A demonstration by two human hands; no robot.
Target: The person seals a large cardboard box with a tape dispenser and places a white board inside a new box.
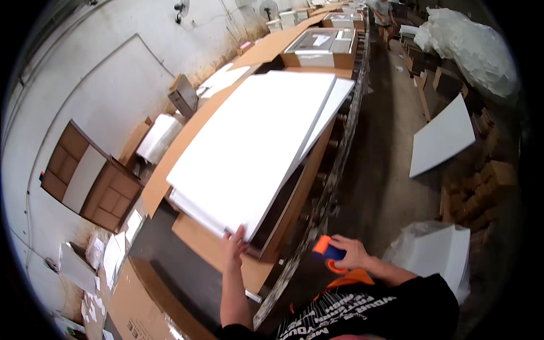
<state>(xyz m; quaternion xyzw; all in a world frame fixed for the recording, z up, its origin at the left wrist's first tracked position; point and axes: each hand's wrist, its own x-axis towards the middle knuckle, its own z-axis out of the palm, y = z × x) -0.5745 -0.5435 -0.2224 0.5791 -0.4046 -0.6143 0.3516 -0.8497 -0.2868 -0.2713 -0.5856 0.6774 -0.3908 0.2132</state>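
A large white panel (255, 130) lies at a slant over an opened cardboard carton (238, 258) on the conveyor line. Under its right side a second white panel (334, 105) sticks out. At the near corner of the top panel, my left hand (234, 247) has its fingers on the edge; the exact grip is partly hidden. My right hand (352, 253), held off to the right over the conveyor's edge, is wrapped round an orange and dark blue tape dispenser (328, 249).
Farther up the line sits another carton (320, 56) with framed pieces. A cardboard box (136, 300) stands at the near left. On the right are a leaning white panel (445, 139), wrapped white panels (436, 255) and bundled plastic film (464, 51). A person (383, 17) stands far off.
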